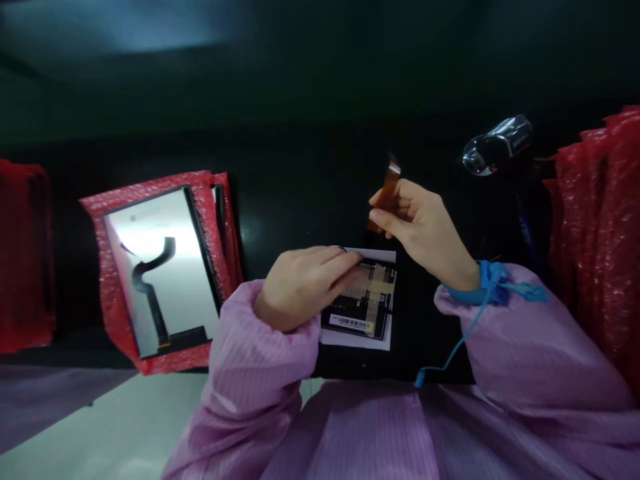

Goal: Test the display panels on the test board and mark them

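Note:
My right hand is raised over the dark table, pinching an amber flat ribbon cable between thumb and fingers. The cable's upper end looks shiny and dark. Lower and to the left, my left hand lies palm down with fingers stretched over a circuit board assembly; its thumb is mostly hidden. That assembly rests on a white sheet, carrying a barcode label and crossed strips of beige tape. I cannot see what is under the left fingers.
On the left, a display panel with a black flex cable lies on red bubble-wrap bags. More red bags stand at the far left and right. A clear bottle lies back right. A blue wrist strap trails its cord.

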Demonstrator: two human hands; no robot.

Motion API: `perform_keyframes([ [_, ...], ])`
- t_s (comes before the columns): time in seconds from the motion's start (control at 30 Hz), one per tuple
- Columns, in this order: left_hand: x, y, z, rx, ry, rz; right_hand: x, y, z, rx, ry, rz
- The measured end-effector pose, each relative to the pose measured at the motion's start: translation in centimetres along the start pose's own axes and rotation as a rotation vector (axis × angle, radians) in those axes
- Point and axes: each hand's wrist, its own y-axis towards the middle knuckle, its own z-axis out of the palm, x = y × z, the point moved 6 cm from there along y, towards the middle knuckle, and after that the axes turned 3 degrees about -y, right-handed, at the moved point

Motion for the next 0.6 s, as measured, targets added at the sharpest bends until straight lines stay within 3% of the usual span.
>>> perform_keyframes([
  [0.17,-1.9,-1.0,1.5,0.07,0.017,0.177,-0.4,-1.7,-0.2,-0.008,0.017,0.068],
  [0.4,-2.9,-1.5,1.2,-0.056,0.097,0.176,-0.7,-2.9,0.6,-0.014,-0.029,0.073],
  [0.6,-3.1,-1.9,1.3,-0.042,0.108,0.165,-0.4,-3.1,0.7,0.018,-0.138,0.027],
])
